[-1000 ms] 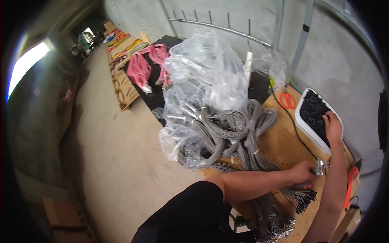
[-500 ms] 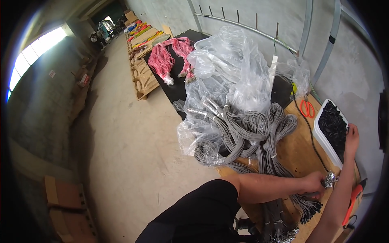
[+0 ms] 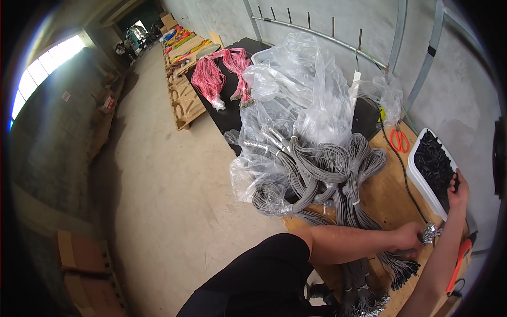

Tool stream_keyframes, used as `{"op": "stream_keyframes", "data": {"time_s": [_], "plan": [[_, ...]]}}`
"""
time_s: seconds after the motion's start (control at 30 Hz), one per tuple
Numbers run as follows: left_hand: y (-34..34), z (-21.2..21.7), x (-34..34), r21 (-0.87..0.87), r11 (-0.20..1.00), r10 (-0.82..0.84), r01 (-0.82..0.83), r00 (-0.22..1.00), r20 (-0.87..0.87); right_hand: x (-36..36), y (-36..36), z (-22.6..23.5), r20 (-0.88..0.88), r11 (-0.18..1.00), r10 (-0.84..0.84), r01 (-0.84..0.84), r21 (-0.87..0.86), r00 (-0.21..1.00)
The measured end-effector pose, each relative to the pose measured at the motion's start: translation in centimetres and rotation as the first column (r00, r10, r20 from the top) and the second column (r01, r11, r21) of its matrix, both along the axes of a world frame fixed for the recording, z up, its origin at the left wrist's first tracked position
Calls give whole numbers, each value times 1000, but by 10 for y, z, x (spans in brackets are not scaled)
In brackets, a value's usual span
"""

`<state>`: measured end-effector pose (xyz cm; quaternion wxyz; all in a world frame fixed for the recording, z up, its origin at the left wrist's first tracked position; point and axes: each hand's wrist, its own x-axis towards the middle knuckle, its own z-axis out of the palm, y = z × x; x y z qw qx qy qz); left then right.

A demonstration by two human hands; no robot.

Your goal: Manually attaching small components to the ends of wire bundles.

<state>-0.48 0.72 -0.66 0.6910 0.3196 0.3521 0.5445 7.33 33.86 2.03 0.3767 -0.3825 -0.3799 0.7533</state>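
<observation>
My right hand [image 3: 458,193] is at the right rim of a white plastic tray [image 3: 417,177] filled with small black tubular pieces [image 3: 433,158]. Its fingers are curled, with dark pieces showing at the fingertips. Lower down, my left hand [image 3: 409,238] is closed beside a foil-wrapped object [image 3: 430,232]; what its fingers grip is hidden. Grey cables [image 3: 383,248] run under the left hand and fan out into black-tipped ends [image 3: 404,272]. More grey cable, in tied coils [image 3: 322,169], lies to the left across the table.
Orange-handled scissors [image 3: 398,141] lie above the tray, beside a dark cord [image 3: 406,174]. Crumpled clear plastic bags [image 3: 311,90] cover much of the black tabletop, with pink cable bundles [image 3: 211,79] beyond. An orange-and-black tool [image 3: 462,259] sits at the right edge of the wooden table [image 3: 377,201].
My right hand has shifted slightly down along the tray's rim, and its fingers have turned, showing dark pieces at their tips. My left hand stays nearly in place.
</observation>
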Motion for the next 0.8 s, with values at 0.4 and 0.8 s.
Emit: {"op": "stream_keyframes", "data": {"time_s": [0.4, 0.8], "plan": [[-3, 8, -2, 21, 999, 32, -32, 999, -18, 27, 33, -5, -470, 991, 36, -91, -95, 882], [-7, 12, 7, 142, 988, 59, -54, 998, -26, 103, -70, 44, -526, 971, 208, -238, 9, 825]]}}
